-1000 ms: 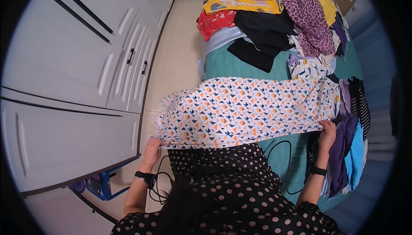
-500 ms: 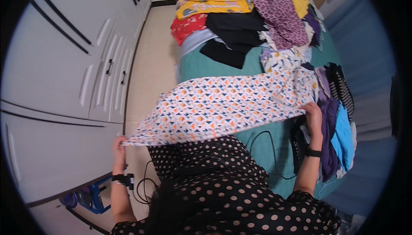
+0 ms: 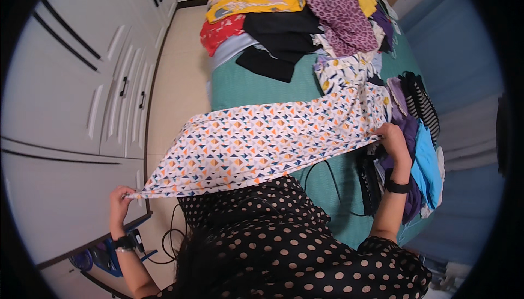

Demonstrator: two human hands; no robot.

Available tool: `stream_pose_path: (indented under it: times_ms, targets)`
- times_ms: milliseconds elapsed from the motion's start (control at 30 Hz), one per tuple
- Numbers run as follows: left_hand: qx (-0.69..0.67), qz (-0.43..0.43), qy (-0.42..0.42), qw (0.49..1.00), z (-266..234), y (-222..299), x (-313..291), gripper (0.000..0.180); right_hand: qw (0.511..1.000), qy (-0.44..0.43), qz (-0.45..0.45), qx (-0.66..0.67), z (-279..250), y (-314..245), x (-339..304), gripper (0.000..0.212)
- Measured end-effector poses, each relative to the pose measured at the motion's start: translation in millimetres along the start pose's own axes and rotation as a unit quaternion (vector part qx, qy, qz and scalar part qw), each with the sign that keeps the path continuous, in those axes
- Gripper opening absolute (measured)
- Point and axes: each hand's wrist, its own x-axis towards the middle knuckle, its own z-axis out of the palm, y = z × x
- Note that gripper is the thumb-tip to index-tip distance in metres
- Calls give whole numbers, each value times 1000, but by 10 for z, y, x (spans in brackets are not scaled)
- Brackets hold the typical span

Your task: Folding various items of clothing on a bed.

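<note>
A white cloth with orange and navy triangles (image 3: 262, 140) stretches between my hands, its near edge drawn into a slanting line in front of me. My left hand (image 3: 120, 200) pinches its left corner, out past the bed beside the cabinets. At the other end of that edge, my right hand (image 3: 394, 139) grips the cloth above the bed's right part. The far right portion of the cloth is bunched next to a white garment with yellow and navy shapes (image 3: 338, 72). Whether the cloth is a garment or a plain sheet I cannot tell.
Folded clothes, purple, bright blue (image 3: 427, 165) and striped, lie along the right side of the green bed (image 3: 234, 91). Farther off are heaped yellow, red, black and leopard-print (image 3: 338, 18) clothes. White cabinets (image 3: 60, 91) stand left; a black cable (image 3: 170, 239) loops near my legs.
My left hand has moved left and toward me, pulling the cloth's corner along. The cloth is spread flatter and tauter. My right hand keeps its hold. The whole view has shifted slightly.
</note>
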Motion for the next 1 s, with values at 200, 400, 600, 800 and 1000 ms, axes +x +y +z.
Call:
stream_pose_path:
  times_ms: [200, 400, 600, 800, 1000]
  targets:
    - [-118, -95, -39, 988, -188, -327, 485, 8, 998, -51, 26, 6, -154, 228, 645, 39]
    - [-170, -112, 16, 979, -3, -443, 1284, 18, 997, -67, 18, -46, 402, 526, 1498, 37]
    - [-500, -236, -15, 833, 731, -764, 1223, 25, 993, -48, 49, 93, 580, 466, 1337, 46]
    - [-529, -221, 73, 816, 612, -1150, 1067, 21, 938, 35, 98, 330, 549, 514, 1228, 40]
    - [-364, -106, 228, 897, -115, -1055, 1423, 13, 875, 112, 122, 455, 324, 619, 1491, 29]
